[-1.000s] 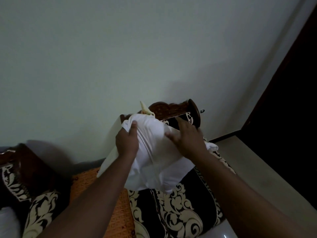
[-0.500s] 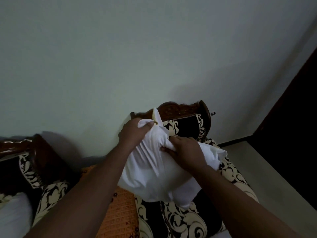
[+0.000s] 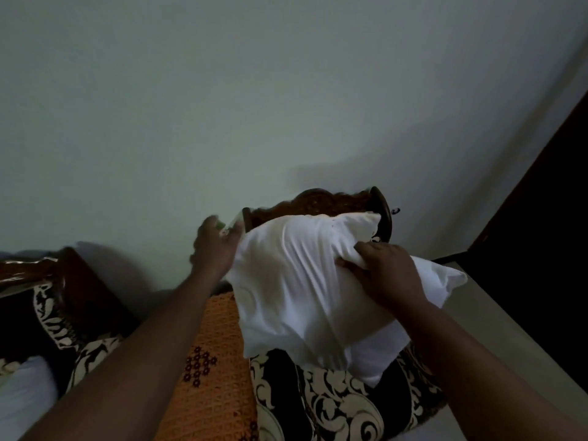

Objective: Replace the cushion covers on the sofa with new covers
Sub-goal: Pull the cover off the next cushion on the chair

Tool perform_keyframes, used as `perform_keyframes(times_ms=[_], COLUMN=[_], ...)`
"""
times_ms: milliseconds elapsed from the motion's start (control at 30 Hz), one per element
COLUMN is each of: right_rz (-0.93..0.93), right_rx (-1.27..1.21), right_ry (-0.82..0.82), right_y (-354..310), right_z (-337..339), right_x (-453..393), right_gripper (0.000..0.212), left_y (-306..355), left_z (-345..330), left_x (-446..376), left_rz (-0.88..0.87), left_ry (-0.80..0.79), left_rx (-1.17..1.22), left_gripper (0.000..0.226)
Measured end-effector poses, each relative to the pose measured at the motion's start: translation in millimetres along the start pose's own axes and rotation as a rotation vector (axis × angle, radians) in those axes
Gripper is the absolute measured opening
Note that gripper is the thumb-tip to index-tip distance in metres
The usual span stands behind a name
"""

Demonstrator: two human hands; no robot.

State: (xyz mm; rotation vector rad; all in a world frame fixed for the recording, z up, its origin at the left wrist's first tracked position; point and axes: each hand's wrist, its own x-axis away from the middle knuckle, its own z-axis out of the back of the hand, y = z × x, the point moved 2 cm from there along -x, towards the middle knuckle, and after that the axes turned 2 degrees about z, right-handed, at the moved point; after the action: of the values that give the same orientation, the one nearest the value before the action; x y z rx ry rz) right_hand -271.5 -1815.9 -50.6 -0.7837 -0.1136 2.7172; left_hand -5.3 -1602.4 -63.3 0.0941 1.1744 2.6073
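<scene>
A white cushion cover [image 3: 302, 288] bulges with a cushion inside and is held up over the black and cream patterned sofa seat [image 3: 337, 405]. My left hand [image 3: 216, 249] grips the cover's upper left corner; it is blurred. My right hand [image 3: 386, 272] pinches a fold of the white fabric on the right side. An orange woven cover [image 3: 213, 367] with dark red flowers lies on the seat under my left forearm.
The sofa's carved wooden backrest [image 3: 324, 202] stands against a pale wall just behind the cushion. A second patterned seat with a wooden frame [image 3: 57, 300] and something white [image 3: 25, 399] sit at the left. A dark doorway [image 3: 541, 249] fills the right side.
The white cover went from bunched at the top to stretched wide over the cushion. My left hand moved to the left corner, and my right hand shifted rightward gripping a fold.
</scene>
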Motion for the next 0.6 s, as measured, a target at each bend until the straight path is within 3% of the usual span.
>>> perform_keyframes(times_ms=[67, 133, 333, 467, 600], right_rz=[0.020, 0.044, 0.078, 0.118, 0.027], right_rx=[0.026, 0.063, 0.115, 0.113, 0.089], right_ry=[-0.022, -0.032, -0.040, -0.041, -0.019], right_y=[-10, -15, -9, -5, 2], right_z=[-7, -12, -4, 4, 12], right_x=[-4, -4, 2, 5, 5], right_gripper=[0.043, 0.041, 0.043, 0.042, 0.036], left_y=[33, 53, 43, 24, -1], left_z=[-18, -32, -29, -25, -16], left_x=[16, 31, 36, 23, 8], left_rz=[-0.227, -0.397, -0.663, -0.657, -0.451], left_ry=[-0.075, -0.185, -0.037, -0.050, -0.009], left_rx=[0.018, -0.137, -0.271, -0.283, -0.346], left_gripper=[0.057, 0.053, 0.052, 0.060, 0.053])
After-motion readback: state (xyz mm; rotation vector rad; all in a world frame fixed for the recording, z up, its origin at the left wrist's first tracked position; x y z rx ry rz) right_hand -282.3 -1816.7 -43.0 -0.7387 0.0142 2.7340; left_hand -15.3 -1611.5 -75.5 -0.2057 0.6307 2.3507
